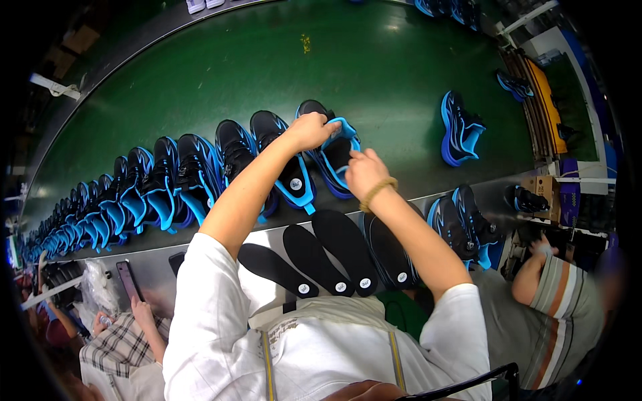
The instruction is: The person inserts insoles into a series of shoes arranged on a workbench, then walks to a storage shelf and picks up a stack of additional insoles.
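Observation:
A black and blue sneaker (332,155) lies on the green conveyor belt (374,73) in front of me. My left hand (311,130) grips the top of its opening. My right hand (363,172) is at the shoe's near side, fingers bent against its collar; a beaded band sits on that wrist. To the left a long row of matching sneakers (167,184) runs along the belt's near edge. Several black insoles (334,250) lie side by side on the grey ledge below my arms.
A single sneaker (460,130) lies on its side on the belt to the right. Two more sneakers (468,224) rest at the ledge's right end. One seated person (555,314) works on my right, another (127,341) on my left near a phone (128,281).

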`<state>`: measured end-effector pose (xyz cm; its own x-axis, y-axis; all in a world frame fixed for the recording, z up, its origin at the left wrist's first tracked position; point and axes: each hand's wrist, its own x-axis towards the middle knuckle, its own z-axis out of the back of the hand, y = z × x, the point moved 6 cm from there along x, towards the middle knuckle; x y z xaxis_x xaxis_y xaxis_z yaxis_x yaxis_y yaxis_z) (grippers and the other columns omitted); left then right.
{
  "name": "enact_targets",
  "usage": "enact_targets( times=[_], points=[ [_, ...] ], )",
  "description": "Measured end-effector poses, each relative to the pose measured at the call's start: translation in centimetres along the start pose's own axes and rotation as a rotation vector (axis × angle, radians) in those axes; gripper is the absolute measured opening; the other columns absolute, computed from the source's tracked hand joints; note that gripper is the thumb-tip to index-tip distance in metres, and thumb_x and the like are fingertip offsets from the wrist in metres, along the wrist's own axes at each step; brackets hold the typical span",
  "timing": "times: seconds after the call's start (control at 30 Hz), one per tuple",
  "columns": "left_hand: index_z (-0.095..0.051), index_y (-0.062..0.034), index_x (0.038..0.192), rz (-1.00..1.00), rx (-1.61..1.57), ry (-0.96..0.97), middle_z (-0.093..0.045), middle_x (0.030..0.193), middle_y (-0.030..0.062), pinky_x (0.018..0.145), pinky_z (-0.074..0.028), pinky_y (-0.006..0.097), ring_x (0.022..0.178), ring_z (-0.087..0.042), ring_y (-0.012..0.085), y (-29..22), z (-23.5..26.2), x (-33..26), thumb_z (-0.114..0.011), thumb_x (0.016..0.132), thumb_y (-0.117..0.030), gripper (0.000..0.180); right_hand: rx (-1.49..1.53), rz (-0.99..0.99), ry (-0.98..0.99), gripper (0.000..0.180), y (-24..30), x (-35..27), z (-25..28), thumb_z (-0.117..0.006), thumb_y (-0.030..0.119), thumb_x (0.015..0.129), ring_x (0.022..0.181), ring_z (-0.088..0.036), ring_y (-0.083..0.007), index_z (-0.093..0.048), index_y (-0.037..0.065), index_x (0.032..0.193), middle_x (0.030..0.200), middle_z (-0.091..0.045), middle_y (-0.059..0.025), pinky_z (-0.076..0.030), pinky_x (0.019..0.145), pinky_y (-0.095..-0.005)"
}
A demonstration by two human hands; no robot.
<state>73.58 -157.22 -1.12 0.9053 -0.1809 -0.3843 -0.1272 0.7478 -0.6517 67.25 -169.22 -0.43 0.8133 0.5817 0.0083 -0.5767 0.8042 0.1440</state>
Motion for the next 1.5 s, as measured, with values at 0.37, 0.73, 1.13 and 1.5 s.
enact_targets(
  times=[0.37, 0.73, 1.13, 1.5],
  points=[
    [-0.058, 0.0036, 0.081, 0.015, -0.205, -0.08, -0.058, 0.076, 0.0192, 0.067, -0.042, 0.032, 0.074, -0.056, 0.0261, 1.7, -1.0, 0.0, -0.048, 0.076, -0.042, 0.047, 0.011, -0.223, 0.564, 0.031, -0.6, 0.2, -0.8, -0.057, 0.03, 0.068, 0.093, -0.046, -0.0317, -0.057, 0.007, 0.09, 0.1, -0.049, -0.0199, -0.038, 0.081, -0.0373],
    [-0.055, 0.0042, 0.07, 0.014, -0.205, -0.006, -0.053, 0.06, 0.0165, 0.057, -0.04, 0.034, 0.057, -0.051, 0.0225, 1.5, -1.3, 0.1, -0.045, 0.079, -0.042, 0.048, -0.01, 0.029, 0.302, 0.019, -0.2, 3.2, -6.5, -0.044, 0.012, 0.073, 0.088, -0.05, -0.0283, -0.06, 0.003, 0.074, 0.093, -0.052, -0.0161, -0.042, 0.076, -0.0349],
    [-0.057, 0.0032, 0.073, 0.04, -0.195, 0.036, -0.056, 0.066, 0.0189, 0.061, -0.041, 0.035, 0.066, -0.055, 0.0295, 1.8, -1.1, 0.0, -0.047, 0.076, -0.041, 0.046, -0.319, 0.194, 0.878, 0.035, -0.4, 3.3, -10.2, -0.031, 0.023, 0.083, 0.105, -0.04, -0.0264, -0.051, 0.008, 0.108, 0.114, -0.043, -0.0124, -0.032, 0.088, -0.0338],
    [-0.043, -0.0051, 0.095, -0.159, 0.247, -0.477, -0.055, 0.066, 0.0134, 0.056, -0.043, 0.037, 0.063, -0.056, 0.0275, 0.7, -1.2, -0.3, -0.052, 0.075, -0.03, 0.033, -0.405, 0.464, 0.86, 0.03, 0.8, 4.0, -9.8, -0.045, 0.019, 0.077, 0.102, -0.044, -0.0229, -0.053, 0.006, 0.103, 0.108, -0.05, -0.009, -0.032, 0.088, -0.0318]
  ],
)
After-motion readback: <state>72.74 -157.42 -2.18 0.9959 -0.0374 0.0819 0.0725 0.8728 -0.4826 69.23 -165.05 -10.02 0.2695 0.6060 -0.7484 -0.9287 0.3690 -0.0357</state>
